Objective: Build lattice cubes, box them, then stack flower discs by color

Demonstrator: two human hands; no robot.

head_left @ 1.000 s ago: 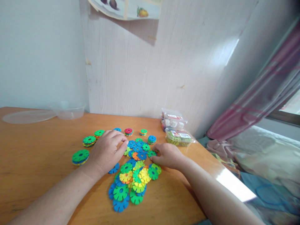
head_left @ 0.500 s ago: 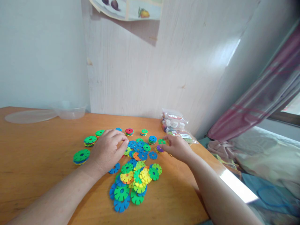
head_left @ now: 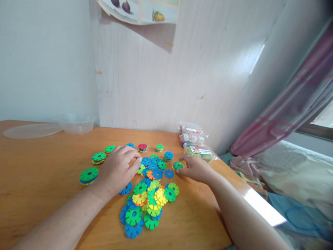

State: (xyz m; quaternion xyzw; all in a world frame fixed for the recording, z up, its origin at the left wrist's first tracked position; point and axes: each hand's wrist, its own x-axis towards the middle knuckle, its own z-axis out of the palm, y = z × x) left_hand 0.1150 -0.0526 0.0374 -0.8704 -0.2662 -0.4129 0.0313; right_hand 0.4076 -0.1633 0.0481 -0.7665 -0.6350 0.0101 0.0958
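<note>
My left hand (head_left: 118, 170) hovers at the left side of a loose pile of flat, notched plastic discs (head_left: 156, 172). Its fingers are curled in with the tips pressed together, and whatever they hold is hidden. My right hand (head_left: 196, 168) is beside a small stack topped by a green disc (head_left: 178, 165). Thumb and index finger are apart at the stack's right side; whether they touch it is hard to make out. A bigger heap of green, yellow and blue discs (head_left: 134, 216) lies nearer to me. One blue disc (head_left: 169, 173) rests alone between pile and right hand.
Several neat disc stacks form an arc, among them a red-topped one (head_left: 143, 148) and a green-topped one (head_left: 89, 175). Clear food boxes (head_left: 200, 152) stand at back right. A clear bowl (head_left: 78, 125) and a flat lid (head_left: 31, 131) are at back left on the wooden table (head_left: 47, 180).
The green disc at my right fingers has come down onto the purple-topped stack, and those fingers have lowered with it. My left hand has stayed nearly in place.
</note>
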